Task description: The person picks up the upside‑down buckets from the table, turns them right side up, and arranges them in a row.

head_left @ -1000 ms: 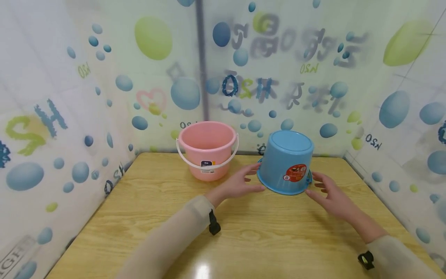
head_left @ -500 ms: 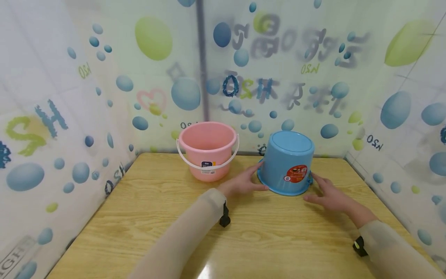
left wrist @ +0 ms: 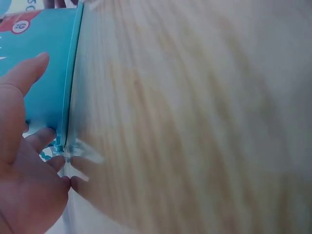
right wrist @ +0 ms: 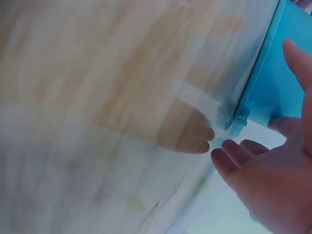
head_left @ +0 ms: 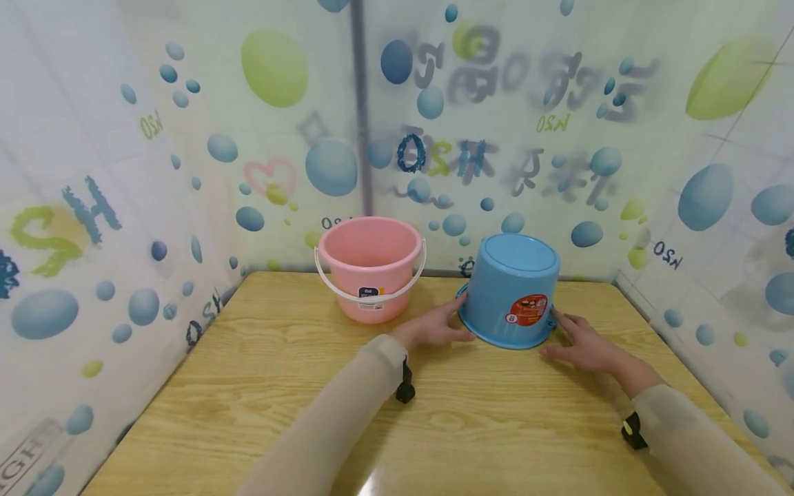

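A light blue plastic bucket [head_left: 511,289] with a red oval label stands upside down on the table, rim down. At its left side is my left hand [head_left: 437,326], fingertips beside the rim and handle joint, thumb stretched along the front. My right hand [head_left: 586,346] lies at the other side, fingertips against the lower wall, thumb apart from it. Both wrist views show the fingers loosely extended around the bucket, not curled over it. Left of it, a pink bucket [head_left: 370,275] stands upright with its white handle hanging in front.
The wood-grain table [head_left: 434,427] is glossy and reflects the hands. A patterned curtain [head_left: 521,138] with blue and green dots stands behind and along both sides. Black straps are worn at both cuffs.
The blue bucket has settled slightly lower, its rim on the table. My left forearm has shifted right and my right forearm left. The right thumb has come away from the rim.
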A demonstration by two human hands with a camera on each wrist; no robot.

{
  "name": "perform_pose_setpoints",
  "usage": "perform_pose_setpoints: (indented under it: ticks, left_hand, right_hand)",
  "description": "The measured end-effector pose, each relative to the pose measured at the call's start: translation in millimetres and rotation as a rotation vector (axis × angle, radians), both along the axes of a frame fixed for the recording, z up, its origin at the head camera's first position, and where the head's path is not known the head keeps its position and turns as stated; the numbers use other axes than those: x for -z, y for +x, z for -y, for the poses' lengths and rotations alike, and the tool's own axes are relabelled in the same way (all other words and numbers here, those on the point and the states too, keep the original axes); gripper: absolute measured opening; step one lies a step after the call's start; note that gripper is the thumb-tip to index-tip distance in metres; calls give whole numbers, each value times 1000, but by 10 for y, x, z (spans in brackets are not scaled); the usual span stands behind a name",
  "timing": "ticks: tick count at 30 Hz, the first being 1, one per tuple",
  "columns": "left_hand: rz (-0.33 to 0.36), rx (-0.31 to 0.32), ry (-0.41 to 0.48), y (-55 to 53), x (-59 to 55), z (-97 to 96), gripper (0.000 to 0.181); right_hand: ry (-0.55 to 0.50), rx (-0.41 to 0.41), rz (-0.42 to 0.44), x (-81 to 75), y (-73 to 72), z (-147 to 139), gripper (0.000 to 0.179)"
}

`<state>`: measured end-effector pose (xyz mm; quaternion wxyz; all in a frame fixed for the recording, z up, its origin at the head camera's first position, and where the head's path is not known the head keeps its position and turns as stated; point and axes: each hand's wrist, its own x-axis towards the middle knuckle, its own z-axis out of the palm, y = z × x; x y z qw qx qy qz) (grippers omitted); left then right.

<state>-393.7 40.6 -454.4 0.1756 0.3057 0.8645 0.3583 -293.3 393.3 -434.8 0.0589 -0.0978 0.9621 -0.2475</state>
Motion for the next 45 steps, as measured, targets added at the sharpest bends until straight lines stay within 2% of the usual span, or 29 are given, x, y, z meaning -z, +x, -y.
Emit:
perform_pose_setpoints:
  ticks: [3,10,18,25,33,41,45]
  left_hand:
    - [-20,0,6,8,2,7,102]
    - [-41,-14,129,47,-23,25,95]
    - [-45,-93,198,80,-73,45,88]
    - [-47,-64,277,107,-137,71,87]
    - [-36,-41,328,115,-208,111,83]
    - [-48,-51,361,169,-323,190,77]
    - [-83,-60,404,183,-397,225,77]
  right_hand:
    - [-43,4,-12,-3,-6,14,109]
    - [-193,19,-122,-41,-39,43,104]
    - [-232,47,-153,-89,-39,82,95]
    - [-308,80,-127,-145,22,111,89]
    - [-393,109,-147,-210,89,124,83]
    - [-433,92,-212,-294,135,185,76]
    - [-480,85,-217,-336,146,221,73]
